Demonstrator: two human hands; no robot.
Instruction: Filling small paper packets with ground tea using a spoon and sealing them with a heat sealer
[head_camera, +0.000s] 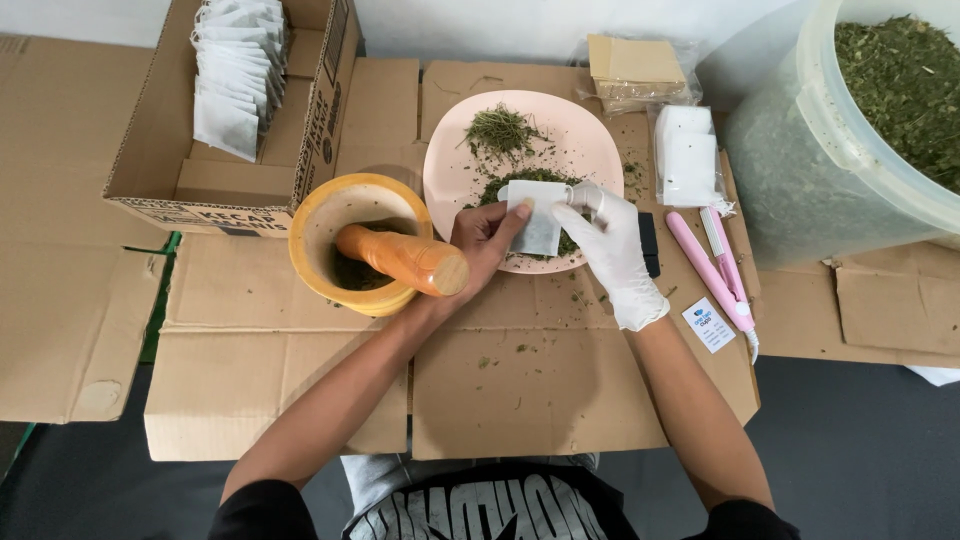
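My bare left hand (484, 240) pinches a small white filter bag (534, 222) from the left, holding it over the near edge of a pale pink plate (448, 170). My right hand (612, 245), in a white glove, grips the same bag from the right, fingers at its top. On the plate lie two heaps of dried green herb (500, 130). Left of my hands stands a yellow wooden mortar (318, 225) with an orange pestle (400, 258) leaning in it over some crushed herb.
A cardboard box (160, 150) at the back left holds several white bags. A pink handheld sealer (712, 268), a stack of white bags (688, 155) and a large plastic tub of herb (880, 110) stand at the right. Flattened cardboard (520, 390) covers the floor.
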